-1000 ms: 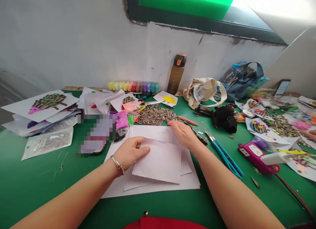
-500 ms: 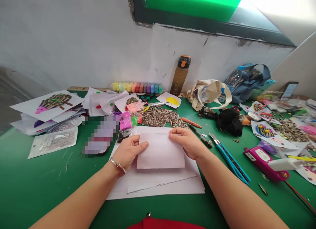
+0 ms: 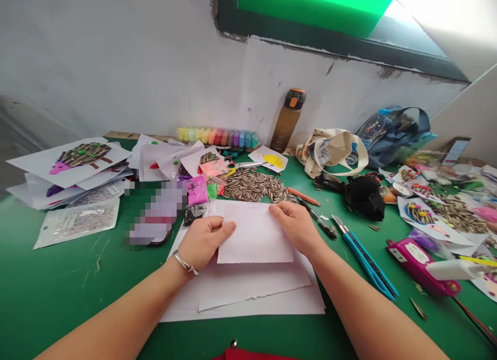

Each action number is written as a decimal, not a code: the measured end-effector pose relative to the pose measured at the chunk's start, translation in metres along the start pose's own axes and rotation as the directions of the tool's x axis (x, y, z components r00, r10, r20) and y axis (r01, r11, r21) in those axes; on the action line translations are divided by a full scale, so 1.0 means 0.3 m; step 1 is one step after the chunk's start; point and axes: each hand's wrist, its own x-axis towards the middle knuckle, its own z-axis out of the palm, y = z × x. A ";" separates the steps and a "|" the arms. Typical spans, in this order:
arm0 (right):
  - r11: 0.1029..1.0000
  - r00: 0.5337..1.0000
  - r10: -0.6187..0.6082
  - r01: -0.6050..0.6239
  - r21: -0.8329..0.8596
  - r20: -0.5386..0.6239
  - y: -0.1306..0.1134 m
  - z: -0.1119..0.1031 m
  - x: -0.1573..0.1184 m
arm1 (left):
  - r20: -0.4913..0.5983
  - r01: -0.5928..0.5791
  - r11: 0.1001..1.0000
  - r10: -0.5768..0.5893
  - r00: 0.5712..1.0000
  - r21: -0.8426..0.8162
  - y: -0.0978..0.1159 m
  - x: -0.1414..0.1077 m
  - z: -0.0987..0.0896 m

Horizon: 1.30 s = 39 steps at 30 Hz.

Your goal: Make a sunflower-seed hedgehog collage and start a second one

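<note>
A small white sheet of paper [image 3: 254, 236] is held up between both hands. My left hand [image 3: 205, 241] pinches its left edge, thumb on top, with a silver bracelet at the wrist. At the upper right corner, my right hand [image 3: 297, 225] grips the same sheet between thumb and fingers. Larger white sheets [image 3: 248, 303], one with a torn lower edge, lie on the green table beneath it. Just beyond the paper is a pile of striped sunflower seeds [image 3: 252, 185].
Left are stacked seed hedgehog pictures [image 3: 83, 161] and a phone [image 3: 159, 215]. Behind stand a brown bottle [image 3: 287, 119], clay packs [image 3: 217, 137] and a cloth bag [image 3: 334, 153]. Right lie a pen [image 3: 316, 218], a blue cutter [image 3: 365, 256] and a magenta glue gun [image 3: 423, 267].
The view has shifted slightly. The small sheet looks flatter and more evenly lit, while both hands keep hold of it at nearly the same places.
</note>
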 end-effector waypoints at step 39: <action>0.712 0.931 -0.162 -0.118 -0.693 -0.326 0.143 -0.281 0.062 | 0.485 -0.711 0.409 0.530 0.696 0.572 -0.083 -0.034 0.071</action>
